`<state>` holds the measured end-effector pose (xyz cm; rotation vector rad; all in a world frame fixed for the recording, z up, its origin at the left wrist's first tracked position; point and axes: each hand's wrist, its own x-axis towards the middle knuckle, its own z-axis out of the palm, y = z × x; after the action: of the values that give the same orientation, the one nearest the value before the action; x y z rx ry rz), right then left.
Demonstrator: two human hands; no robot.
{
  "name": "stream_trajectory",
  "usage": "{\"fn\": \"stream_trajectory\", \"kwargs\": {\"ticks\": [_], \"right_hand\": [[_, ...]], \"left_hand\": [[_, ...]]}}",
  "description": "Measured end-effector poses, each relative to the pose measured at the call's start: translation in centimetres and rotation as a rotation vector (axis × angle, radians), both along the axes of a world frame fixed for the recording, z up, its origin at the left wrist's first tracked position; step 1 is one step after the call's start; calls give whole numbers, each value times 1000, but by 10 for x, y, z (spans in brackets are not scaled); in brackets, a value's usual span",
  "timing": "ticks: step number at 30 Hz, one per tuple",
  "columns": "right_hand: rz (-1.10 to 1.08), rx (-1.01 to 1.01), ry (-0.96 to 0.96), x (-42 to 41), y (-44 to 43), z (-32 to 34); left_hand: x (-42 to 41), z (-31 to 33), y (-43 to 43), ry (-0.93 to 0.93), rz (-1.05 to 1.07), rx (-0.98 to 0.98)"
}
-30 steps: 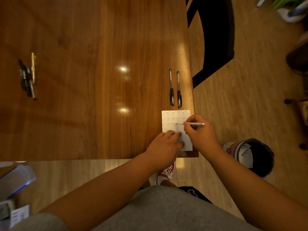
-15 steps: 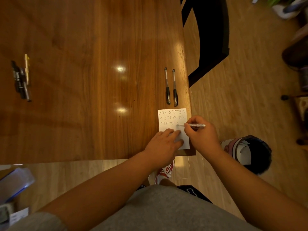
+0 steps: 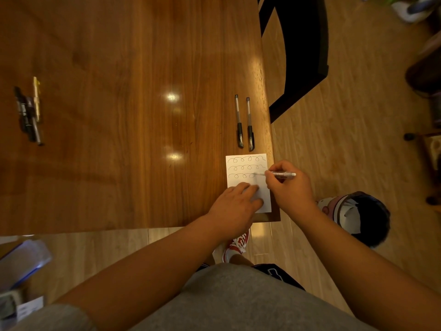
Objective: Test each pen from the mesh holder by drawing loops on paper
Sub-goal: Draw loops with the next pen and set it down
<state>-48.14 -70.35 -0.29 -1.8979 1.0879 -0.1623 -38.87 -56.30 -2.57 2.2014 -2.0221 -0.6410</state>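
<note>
Your left hand [image 3: 235,205] lies flat with straight fingers, pressing down the lower part of the paper [image 3: 245,185] at the near right corner of the table [image 3: 143,139]. Just beside it, your right hand [image 3: 290,185] pinches a white pen [image 3: 282,174], its tip touching the third row of loops. Two full rows sit above that. Beyond the paper, two clear pens [image 3: 238,120] with black grips lie side by side. Far to the left lies a bunch of pens [image 3: 29,113].

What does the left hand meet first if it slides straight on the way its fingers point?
From the left hand, across a strip of bare paper, probably the right hand gripping the pen.
</note>
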Motion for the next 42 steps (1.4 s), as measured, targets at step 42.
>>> {"fn": "stream_trajectory", "kwargs": {"ticks": [42], "right_hand": [[-108,-25,8,-20,-4,1]], "left_hand": [[-10,-4,-4,-77,-18,48]]}}
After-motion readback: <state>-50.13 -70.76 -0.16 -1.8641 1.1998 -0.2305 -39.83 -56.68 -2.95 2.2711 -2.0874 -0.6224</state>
